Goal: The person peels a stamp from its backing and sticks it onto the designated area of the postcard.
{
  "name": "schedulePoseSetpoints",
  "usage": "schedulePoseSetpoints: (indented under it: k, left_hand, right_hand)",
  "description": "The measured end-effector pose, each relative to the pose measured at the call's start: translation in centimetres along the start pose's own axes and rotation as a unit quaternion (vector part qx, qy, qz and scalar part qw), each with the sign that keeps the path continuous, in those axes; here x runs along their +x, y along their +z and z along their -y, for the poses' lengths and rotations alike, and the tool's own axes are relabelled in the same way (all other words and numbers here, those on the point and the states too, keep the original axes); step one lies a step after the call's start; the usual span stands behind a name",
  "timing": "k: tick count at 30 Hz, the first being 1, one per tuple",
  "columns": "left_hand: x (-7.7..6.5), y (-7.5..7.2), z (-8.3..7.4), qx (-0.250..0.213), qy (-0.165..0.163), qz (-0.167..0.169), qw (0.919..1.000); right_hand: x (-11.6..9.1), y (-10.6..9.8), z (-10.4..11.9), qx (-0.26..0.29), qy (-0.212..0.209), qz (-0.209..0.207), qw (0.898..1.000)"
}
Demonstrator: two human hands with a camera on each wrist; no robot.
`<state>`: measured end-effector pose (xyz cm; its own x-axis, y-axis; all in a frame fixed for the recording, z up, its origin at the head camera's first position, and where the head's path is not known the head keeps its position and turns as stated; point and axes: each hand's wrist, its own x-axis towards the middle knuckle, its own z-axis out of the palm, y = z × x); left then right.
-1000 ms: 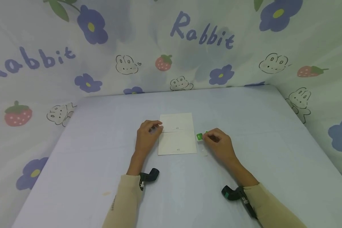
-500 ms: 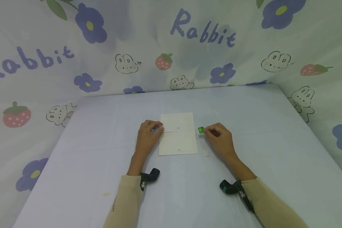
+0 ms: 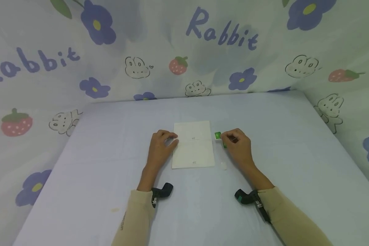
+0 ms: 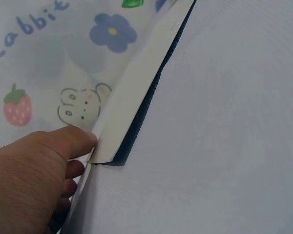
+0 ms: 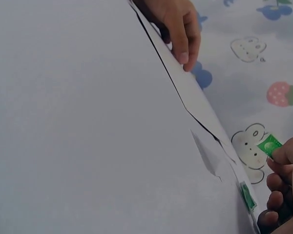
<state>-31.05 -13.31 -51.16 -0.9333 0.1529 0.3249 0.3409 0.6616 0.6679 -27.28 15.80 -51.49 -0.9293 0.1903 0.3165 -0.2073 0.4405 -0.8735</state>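
A cream card (image 3: 193, 153) with a crease across its middle lies on the white table, small dark print on each half. My left hand (image 3: 161, 147) is at its left edge, with thumb and index fingertips resting right by the crease. To the right of the card, my right hand (image 3: 239, 146) pinches a small green square (image 5: 269, 145) with a pale edge between thumb and index finger. A second green piece (image 5: 247, 196) shows under that hand, partly covered by it in the head view. Beside it lies a thin clear strip (image 3: 223, 166).
The white table (image 3: 95, 164) stretches out on both sides of the card. Behind and beside it hangs a cloth (image 3: 160, 44) printed with rabbits, strawberries and blue flowers. A black camera mount (image 3: 163, 191) sits on the left wrist, another mount (image 3: 246, 197) on the right.
My right hand has moved away from me along the card's right side with the green square. The second green piece now shows below the fingers. My left hand stays at the card's left edge.
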Motion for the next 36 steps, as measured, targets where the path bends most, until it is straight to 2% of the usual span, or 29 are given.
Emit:
schedulePoseSetpoints:
  k: [12,18,28,36]
  left_hand:
    - [-0.2,-0.4,0.4,0.005,-0.011,0.002,0.9999]
    - [-0.1,-0.2,0.4,0.005,-0.013,0.003,0.9999]
    - [0.2,-0.1,0.2,0.011,0.002,-0.004,0.9999]
    - [0.3,0.0,-0.1,0.009,-0.004,0.002,0.9999]
  right_hand:
    - [1.2,1.3,0.1,0.000,0.028,0.008,1.000]
    - [2.0,1.8,0.1,0.000,0.027,0.006,1.000]
    - [3.1,2.3,0.4,-0.001,0.036,0.005,0.999]
    - [3.8,2.8,0.8,-0.007,0.029,0.004,1.000]
